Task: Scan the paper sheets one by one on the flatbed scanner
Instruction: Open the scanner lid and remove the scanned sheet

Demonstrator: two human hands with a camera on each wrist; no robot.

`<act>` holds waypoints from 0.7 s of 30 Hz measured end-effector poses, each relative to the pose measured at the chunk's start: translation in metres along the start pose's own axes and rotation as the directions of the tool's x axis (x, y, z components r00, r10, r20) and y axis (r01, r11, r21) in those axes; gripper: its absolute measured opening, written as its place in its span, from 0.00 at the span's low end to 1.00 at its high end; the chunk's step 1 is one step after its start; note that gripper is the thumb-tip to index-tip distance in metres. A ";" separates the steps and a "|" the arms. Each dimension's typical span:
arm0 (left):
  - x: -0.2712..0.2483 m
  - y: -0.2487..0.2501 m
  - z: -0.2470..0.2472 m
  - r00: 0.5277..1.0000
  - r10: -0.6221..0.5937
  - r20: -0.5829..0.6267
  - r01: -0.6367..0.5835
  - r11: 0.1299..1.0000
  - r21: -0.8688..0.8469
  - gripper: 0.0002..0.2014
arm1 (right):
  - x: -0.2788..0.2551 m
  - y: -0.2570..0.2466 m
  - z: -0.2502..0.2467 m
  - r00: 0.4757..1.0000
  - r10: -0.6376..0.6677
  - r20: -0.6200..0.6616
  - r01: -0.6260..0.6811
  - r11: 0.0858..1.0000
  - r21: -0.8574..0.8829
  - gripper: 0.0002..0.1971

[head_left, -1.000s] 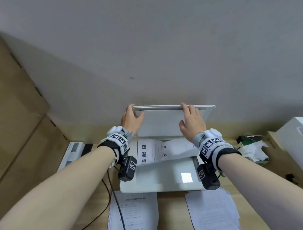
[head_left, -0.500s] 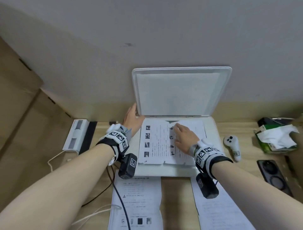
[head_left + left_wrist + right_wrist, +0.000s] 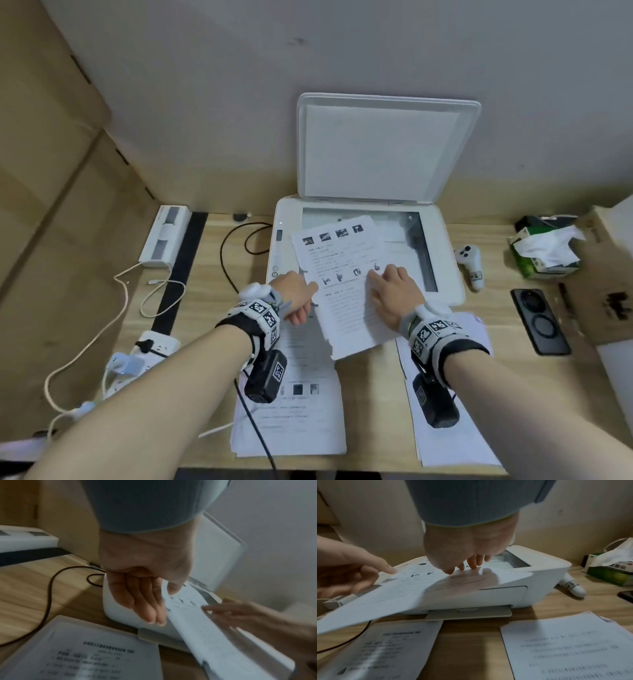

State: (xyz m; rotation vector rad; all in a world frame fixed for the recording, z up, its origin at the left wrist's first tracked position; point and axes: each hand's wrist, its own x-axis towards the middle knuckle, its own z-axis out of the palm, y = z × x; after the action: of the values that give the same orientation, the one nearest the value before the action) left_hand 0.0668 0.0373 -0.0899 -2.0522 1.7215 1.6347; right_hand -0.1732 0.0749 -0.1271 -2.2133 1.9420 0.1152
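Observation:
The white flatbed scanner stands at the desk's back with its lid raised against the wall. A printed paper sheet lies skewed, half on the glass and half hanging over the front edge. My left hand pinches the sheet's left edge, thumb on top and straight fingers underneath. My right hand rests its fingertips on top of the sheet, which bulges up beside them. Two piles of sheets lie in front: a left pile and a right pile.
To the scanner's right lie a white controller, a green tissue box, a black phone and a cardboard box. On the left are a black cable, a power strip with white cords, and a white device.
Both hands raised the lid, then let it stand open. The right hand came down on the sheet and slid it forward off the glass, turning it. The left hand moved to its left edge.

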 end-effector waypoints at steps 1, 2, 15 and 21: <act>-0.003 -0.007 0.008 0.999 -0.019 0.028 0.018 0.998 0.054 0.25 | -0.009 -0.002 0.000 1.000 0.004 0.004 -0.004 1.000 -0.004 0.16; -0.004 -0.013 0.012 0.998 -0.035 0.051 0.030 0.995 0.099 0.27 | -0.013 -0.003 -0.001 1.000 0.003 0.011 -0.003 1.000 0.001 0.16; -0.019 -0.012 0.063 0.996 0.052 -0.072 -0.063 0.986 -0.153 0.17 | -0.073 0.036 -0.010 0.903 0.417 0.103 -0.427 0.848 0.314 0.14; -0.039 -0.008 0.161 0.999 0.011 -0.043 -0.018 0.988 -0.156 0.17 | -0.138 0.093 0.038 0.883 0.429 0.191 -0.468 0.761 0.450 0.10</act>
State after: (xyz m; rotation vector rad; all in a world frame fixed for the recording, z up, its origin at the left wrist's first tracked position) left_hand -0.0309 0.1611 -0.1411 -2.1601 1.6741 1.7981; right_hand -0.2809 0.2054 -0.1478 -1.3795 2.1295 -0.2011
